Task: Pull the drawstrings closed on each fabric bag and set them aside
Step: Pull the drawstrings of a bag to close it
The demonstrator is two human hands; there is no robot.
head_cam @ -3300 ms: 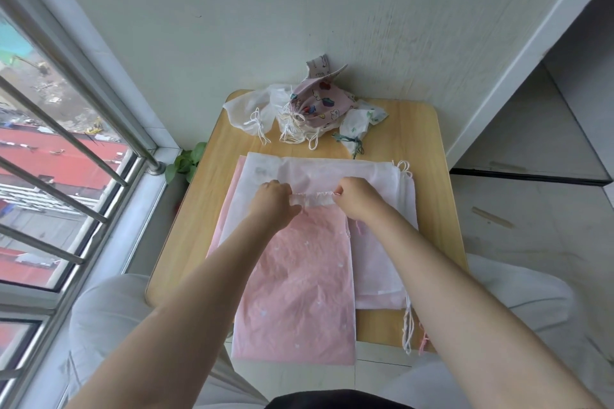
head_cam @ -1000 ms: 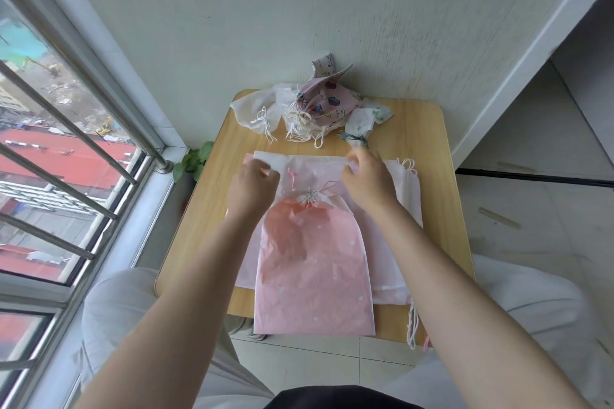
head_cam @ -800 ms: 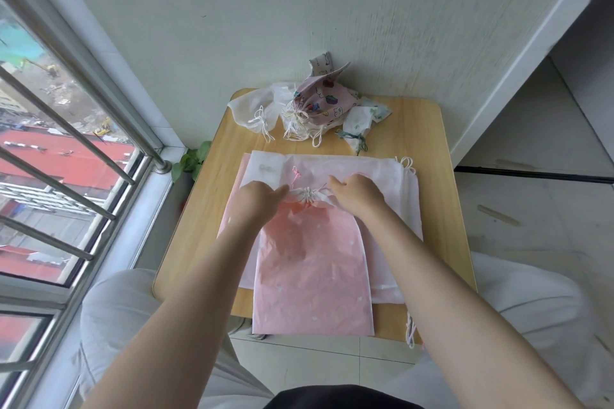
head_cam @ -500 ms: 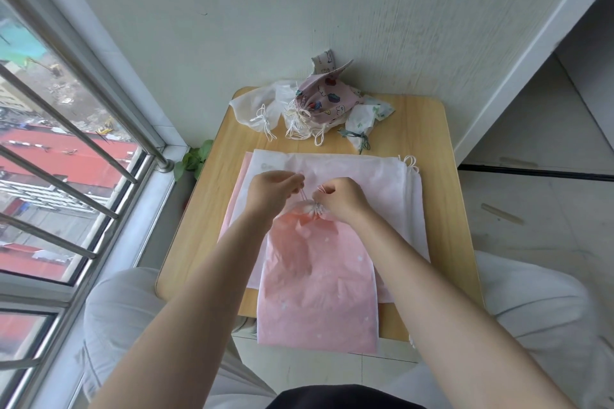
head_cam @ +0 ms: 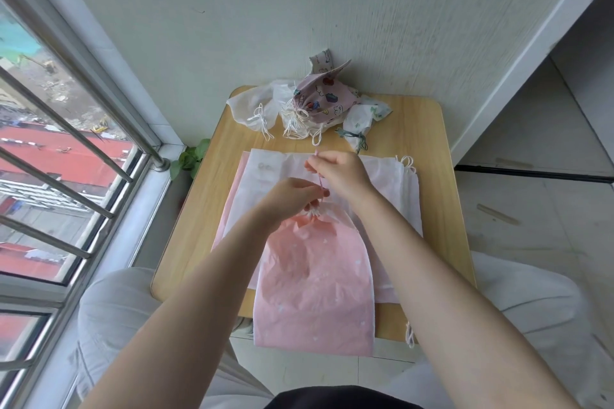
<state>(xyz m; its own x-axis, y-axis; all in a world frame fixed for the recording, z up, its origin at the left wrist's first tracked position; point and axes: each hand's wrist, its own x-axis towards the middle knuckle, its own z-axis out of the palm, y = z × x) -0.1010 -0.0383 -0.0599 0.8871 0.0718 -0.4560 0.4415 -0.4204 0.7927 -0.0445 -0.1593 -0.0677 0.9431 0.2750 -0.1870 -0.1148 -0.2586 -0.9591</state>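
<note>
1. A small wooden table (head_cam: 415,143) stands in a corner between a pale wall and a barred window (head_cam: 66,149), with red rooftops visible outside and a sprig of green leaves (head_cam: 191,159) at its left edge.

2. At the back of the table, a heap of finished bags (head_cam: 309,109) lies against the wall, their mouths cinched and cords trailing: a sheer white one, a printed pink one and a small one with a green cord.

3. A person seated at the table works on a pink fabric bag (head_cam: 315,279), which lies on top of a stack of flat bags (head_cam: 388,202) and hangs over the near edge.

4. The left hand (head_cam: 292,197) pinches the bag's gathered neck, fingers curled around the puckered fabric.

5. The right hand (head_cam: 342,171) grips the pink drawstring (head_cam: 319,176) between thumb and fingers, drawing it taut up and away from the neck.

6. The step in hand appears to be the cinching itself; the mouth looks nearly closed, though whether any gap remains cannot be told from here.

7. The next move likely calls for a final tug, then lifting the bag clear and placing it with the heap at the back.

8. White and pink bags in the stack are yet to be closed.
</note>
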